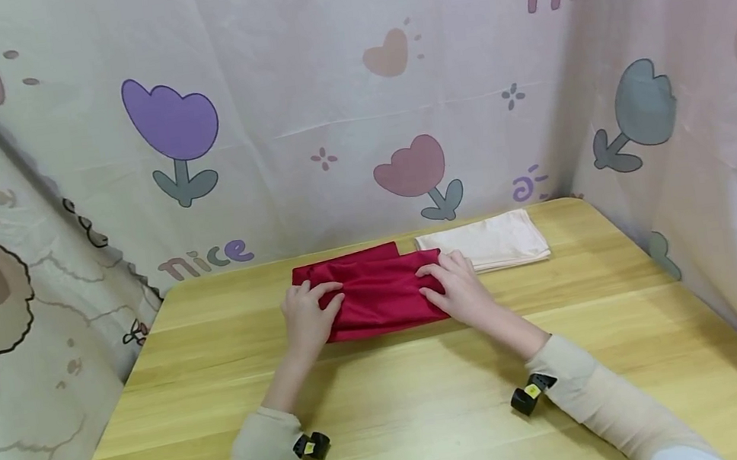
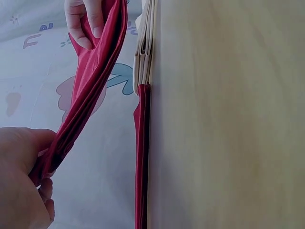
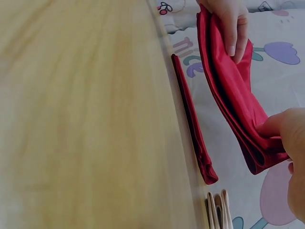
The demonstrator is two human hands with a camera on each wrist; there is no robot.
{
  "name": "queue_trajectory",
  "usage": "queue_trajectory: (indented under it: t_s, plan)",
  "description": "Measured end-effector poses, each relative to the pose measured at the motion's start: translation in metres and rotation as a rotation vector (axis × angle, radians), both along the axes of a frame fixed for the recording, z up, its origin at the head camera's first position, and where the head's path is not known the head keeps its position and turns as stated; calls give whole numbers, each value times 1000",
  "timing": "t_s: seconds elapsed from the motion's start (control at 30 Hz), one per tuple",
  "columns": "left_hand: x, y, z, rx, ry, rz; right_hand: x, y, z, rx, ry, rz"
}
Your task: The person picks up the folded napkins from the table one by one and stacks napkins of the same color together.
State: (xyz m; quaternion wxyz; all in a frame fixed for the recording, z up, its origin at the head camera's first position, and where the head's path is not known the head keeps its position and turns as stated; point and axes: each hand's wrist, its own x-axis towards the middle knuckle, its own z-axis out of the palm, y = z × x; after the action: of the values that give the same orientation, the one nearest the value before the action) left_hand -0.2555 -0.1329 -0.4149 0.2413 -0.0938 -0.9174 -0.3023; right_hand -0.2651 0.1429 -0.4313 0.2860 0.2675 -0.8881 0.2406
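A folded red cloth [image 1: 384,297] hangs in the air between my two hands, several layers thick, as both wrist views show. My left hand [image 1: 306,318] pinches its left end with the thumb on one face and the fingers on the other. At the opposite end, my right hand [image 1: 461,287] grips it the same way. Behind and below it a second folded red cloth [image 3: 190,114] lies flat on the table, partly hidden in the head view. The held cloth is raised apart from this lower one.
A folded cream cloth [image 1: 494,240] lies at the back of the table, right beside the lower red one. The wooden table [image 1: 405,417] ends at a hanging curtain [image 1: 295,85] printed with tulips and hearts. More curtain borders the left and right sides.
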Motion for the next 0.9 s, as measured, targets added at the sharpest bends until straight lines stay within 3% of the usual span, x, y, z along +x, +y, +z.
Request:
queue_trajectory:
  t_s: [0.2,0.9]
  plan:
    - [-2,-8,6,3,-21,-26,-4,-4,3,-20,-6,13]
    - [-14,-21,16,-23,18,-76,-19,-14,8,-44,-11,11]
